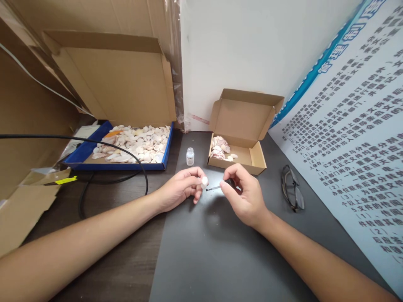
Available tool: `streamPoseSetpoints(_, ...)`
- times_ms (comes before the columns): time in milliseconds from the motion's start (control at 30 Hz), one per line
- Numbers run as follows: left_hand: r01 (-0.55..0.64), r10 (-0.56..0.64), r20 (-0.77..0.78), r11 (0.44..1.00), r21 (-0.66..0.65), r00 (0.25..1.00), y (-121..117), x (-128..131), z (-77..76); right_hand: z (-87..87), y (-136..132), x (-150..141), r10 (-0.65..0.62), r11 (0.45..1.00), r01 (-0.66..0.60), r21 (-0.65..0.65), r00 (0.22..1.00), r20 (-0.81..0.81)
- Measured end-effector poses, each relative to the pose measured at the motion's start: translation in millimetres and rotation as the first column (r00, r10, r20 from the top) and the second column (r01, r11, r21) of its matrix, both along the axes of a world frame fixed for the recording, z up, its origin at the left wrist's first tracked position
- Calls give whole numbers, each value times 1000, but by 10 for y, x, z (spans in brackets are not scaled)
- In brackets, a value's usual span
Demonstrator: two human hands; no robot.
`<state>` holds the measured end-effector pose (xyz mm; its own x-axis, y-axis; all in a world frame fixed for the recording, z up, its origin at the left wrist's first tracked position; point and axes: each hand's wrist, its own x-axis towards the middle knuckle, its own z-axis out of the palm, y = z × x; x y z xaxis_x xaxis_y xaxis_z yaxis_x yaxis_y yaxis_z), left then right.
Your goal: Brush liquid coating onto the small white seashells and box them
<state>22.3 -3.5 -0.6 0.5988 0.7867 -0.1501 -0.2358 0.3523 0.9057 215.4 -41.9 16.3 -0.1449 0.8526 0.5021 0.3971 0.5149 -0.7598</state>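
Observation:
Between its fingertips, my left hand (185, 184) pinches a small white shell (204, 182). My right hand (244, 193) grips the black cap (231, 183) of a small applicator brush (214, 188). The thin brush points left, its dark tip close beside the shell; whether they touch I cannot tell. Just beyond my left hand stands a small glass bottle (190, 157) with a label, upright and without a cap.
At the back left, a blue-sided cardboard box (119, 166) holds many shells. A smaller open carton (256, 161) with several shells stands behind my right hand. Glasses (292, 188) lie at the right. A black cable (146, 176) loops across the left side.

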Motion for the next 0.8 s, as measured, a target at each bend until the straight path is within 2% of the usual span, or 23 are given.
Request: streamPoseSetpoints(800,-10,10,-21,1000,-5,1000,-10,11,23,-6,-1,-10,-40,999,40,18,999,29)
